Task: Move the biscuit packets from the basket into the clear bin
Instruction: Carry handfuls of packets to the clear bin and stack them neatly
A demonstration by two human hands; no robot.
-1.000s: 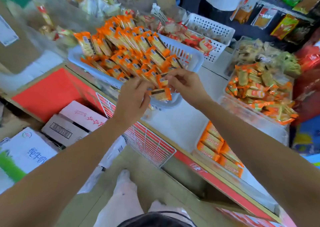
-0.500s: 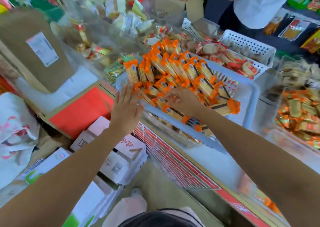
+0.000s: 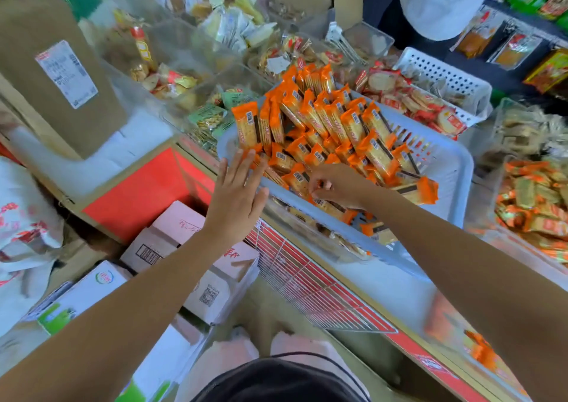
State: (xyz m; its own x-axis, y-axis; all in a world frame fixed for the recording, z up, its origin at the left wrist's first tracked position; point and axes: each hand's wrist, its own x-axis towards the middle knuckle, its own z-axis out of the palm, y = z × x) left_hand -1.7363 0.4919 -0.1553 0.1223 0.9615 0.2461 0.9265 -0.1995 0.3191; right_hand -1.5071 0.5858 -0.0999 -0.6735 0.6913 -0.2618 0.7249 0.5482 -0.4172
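Resting my left hand point(image 3: 236, 195), fingers straight and released, on the blue basket point(image 3: 456, 183) rim, I am hovering my right hand point(image 3: 338, 186), curled over orange biscuit packets point(image 3: 310, 119) under its fingertips; I cannot tell whether it is grasping one.

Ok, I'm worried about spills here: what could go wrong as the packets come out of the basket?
The packets are heaped above the rim of the basket, so pulling some from the near edge may topple others. A loose packet sticks out over the near rim and might fall off.
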